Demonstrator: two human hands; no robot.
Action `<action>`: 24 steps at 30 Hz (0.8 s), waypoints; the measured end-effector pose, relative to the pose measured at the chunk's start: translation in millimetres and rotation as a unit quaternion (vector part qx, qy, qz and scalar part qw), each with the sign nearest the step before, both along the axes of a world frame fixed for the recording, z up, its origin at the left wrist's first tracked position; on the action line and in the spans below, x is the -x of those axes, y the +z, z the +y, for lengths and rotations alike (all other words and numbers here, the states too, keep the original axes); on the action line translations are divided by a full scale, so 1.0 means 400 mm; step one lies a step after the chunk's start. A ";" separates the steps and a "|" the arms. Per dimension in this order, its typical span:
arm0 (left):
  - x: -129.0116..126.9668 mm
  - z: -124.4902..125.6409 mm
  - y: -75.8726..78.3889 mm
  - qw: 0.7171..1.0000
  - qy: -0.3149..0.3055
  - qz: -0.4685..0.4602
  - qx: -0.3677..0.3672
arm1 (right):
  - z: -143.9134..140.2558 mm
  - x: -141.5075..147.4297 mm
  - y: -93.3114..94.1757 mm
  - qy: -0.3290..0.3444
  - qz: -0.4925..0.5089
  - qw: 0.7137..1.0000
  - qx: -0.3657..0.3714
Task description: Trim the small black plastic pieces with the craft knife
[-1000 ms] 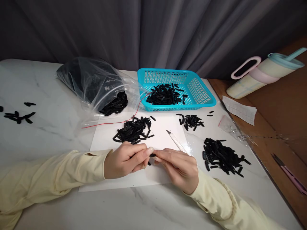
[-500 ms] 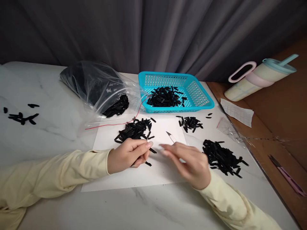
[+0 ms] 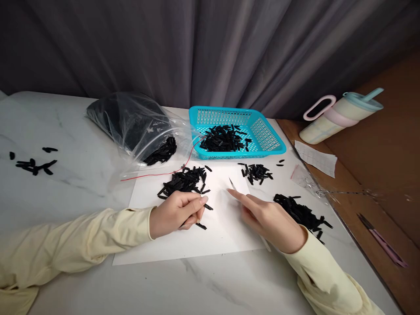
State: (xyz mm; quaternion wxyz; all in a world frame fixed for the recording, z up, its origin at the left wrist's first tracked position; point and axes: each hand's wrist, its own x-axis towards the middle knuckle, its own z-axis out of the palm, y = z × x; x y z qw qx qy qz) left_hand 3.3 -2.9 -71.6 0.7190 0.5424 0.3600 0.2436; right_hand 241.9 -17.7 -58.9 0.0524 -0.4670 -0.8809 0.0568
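Note:
My left hand (image 3: 179, 211) is closed in a pinch over a white sheet of paper (image 3: 157, 245), thumb pressed on the fingers; whatever it holds is hidden. Small black strips (image 3: 208, 207) lie by its fingertips, and a heap of black strips (image 3: 183, 181) sits just beyond. To the right, my right hand (image 3: 259, 214) is closed around a craft knife (image 3: 231, 182), its index finger stretched along it. The thin blade points away, toward the basket, and the pale handle end shows below the palm. Most of the handle is covered by the hand.
A blue basket (image 3: 236, 154) holding black strips stands at the back. Left of it lies a clear plastic bag (image 3: 131, 127) with black contents and a red cord (image 3: 147, 176). More strips (image 3: 300, 212) lie right. Beyond are a tumbler (image 3: 341, 116) and pink-handled snips (image 3: 383, 243).
My right hand has come down over the craft knife, which was lying on the paper, and its blade has turned edge-on. My left hand keeps its pinch. The view has shifted slightly.

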 end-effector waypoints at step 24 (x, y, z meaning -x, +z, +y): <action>-0.009 -0.013 0.007 0.953 0.026 0.178 -0.243 | -0.027 0.099 0.005 -0.210 0.605 0.664 0.386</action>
